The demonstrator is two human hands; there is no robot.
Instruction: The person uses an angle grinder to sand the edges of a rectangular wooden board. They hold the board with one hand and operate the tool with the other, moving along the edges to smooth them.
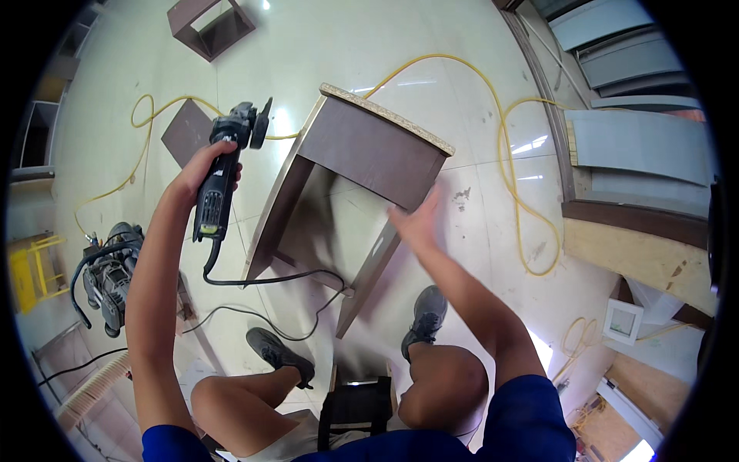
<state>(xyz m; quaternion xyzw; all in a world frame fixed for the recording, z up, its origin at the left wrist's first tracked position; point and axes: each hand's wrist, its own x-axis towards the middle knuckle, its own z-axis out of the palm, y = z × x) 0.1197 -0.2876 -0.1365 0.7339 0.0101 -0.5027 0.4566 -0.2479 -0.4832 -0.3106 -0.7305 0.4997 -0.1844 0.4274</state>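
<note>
My left hand point(202, 168) is wrapped around the body of a black angle grinder point(213, 199), held up to the left with its disc end pointing away from me. A black cord point(265, 279) runs from its tail and loops across the floor. In front of me stands a brown wooden box frame point(366, 142), open in the middle, with a raw chipboard edge point(389, 119) on its far side. My right hand point(416, 225) grips the frame's right side panel close to the far corner, thumb inside and fingers outside. The grinder is apart from the frame.
A yellow hose point(504, 146) snakes over the tiled floor behind the frame. A flat brown board point(187, 132) and a brown box point(209, 31) lie beyond. At left sits a dark machine point(114, 273); grey panels point(639, 146) are stacked at right.
</note>
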